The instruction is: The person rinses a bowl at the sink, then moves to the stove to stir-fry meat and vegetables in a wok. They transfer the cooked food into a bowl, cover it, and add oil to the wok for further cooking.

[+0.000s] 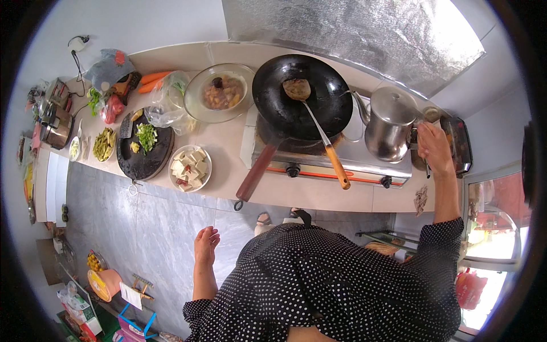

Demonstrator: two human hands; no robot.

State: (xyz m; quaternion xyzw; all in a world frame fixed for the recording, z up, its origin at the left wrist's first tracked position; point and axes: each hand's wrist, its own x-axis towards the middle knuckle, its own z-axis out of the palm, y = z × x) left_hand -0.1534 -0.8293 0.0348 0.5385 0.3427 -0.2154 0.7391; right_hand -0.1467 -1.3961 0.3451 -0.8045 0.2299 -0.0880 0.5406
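My right hand (433,145) is closed around the side handle of a stainless-steel kettle (389,132) at the right end of the gas stove. The lid is on, and its curved spout (361,107) points left toward a black wok (275,98). The wok sits tilted on the left burner, its reddish-brown handle (257,177) reaching past the counter edge. Inside the wok rests the blade of a metal spatula (297,89); its wooden handle (337,166) lies over the rim. My left hand (206,246) hangs over the floor, loosely curled and holding nothing.
Left of the stove stand a bowl of tofu cubes (190,168) and a glass-lidded dish (220,93). A round black chopping board (160,156) carries chopped scallions (146,137) and a cleaver (125,127). A bowl of green vegetables (104,144) is beside it. Foil (342,38) covers the wall behind.
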